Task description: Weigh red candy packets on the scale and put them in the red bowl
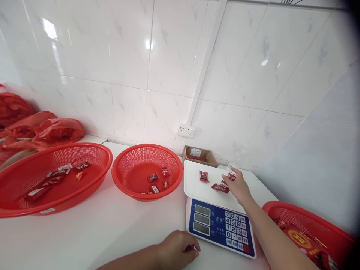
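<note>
My right hand (pixel 237 185) is over the white pan of a digital scale (pixel 194 174), its fingers closed on a small red-and-white wrapped candy (pixel 232 175). Just left of those fingertips, dark red wrapped candies (pixel 220 187) lie on the pan. A single red-and-black wrapped candy (pixel 204 176) sits apart, farther left. In front of the scale's blue keypad panel (pixel 219 227), my left hand (pixel 180 249) rests on the white table, fingers loosely curled, with nothing visible in them. The display digits are too faint to read.
A round red basket (pixel 120 187) with several candies stands left of the scale. Farther left is a larger red basket (pixel 95 183) with wrapped packets, near red plastic bags (pixel 60 131). Behind the scale is a cardboard box (pixel 209 157). Another red basket (pixel 292 208) stands right.
</note>
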`<act>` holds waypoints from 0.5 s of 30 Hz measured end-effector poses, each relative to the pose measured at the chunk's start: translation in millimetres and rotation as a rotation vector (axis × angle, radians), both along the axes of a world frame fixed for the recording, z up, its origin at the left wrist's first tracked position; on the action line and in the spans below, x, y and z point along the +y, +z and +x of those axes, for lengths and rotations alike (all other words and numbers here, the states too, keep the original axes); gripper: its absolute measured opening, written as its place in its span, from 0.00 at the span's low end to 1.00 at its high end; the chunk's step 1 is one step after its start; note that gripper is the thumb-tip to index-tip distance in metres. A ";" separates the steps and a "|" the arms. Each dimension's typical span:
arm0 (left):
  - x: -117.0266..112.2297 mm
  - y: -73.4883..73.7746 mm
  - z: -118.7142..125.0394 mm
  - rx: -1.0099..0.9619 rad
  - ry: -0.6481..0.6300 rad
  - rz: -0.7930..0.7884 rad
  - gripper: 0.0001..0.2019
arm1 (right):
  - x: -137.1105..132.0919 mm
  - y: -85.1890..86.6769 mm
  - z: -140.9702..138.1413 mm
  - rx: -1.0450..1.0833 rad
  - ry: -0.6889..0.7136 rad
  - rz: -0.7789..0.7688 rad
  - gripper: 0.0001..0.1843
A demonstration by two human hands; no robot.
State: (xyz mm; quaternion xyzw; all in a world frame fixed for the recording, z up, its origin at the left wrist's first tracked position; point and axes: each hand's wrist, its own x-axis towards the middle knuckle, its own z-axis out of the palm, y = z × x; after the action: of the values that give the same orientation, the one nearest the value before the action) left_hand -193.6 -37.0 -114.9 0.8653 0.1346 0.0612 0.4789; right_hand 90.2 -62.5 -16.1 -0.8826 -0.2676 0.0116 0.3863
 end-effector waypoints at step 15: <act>2.1 -6.8 1.4 -0.025 -0.015 -0.001 0.13 | -4.5 -1.1 2.0 -0.052 0.114 -0.121 0.31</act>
State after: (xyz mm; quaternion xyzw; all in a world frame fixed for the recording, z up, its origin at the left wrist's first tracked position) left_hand -192.2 -34.9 -121.7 0.8652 0.1222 0.0685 0.4815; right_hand 92.2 -67.0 -17.2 -0.8878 -0.3260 0.0270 0.3238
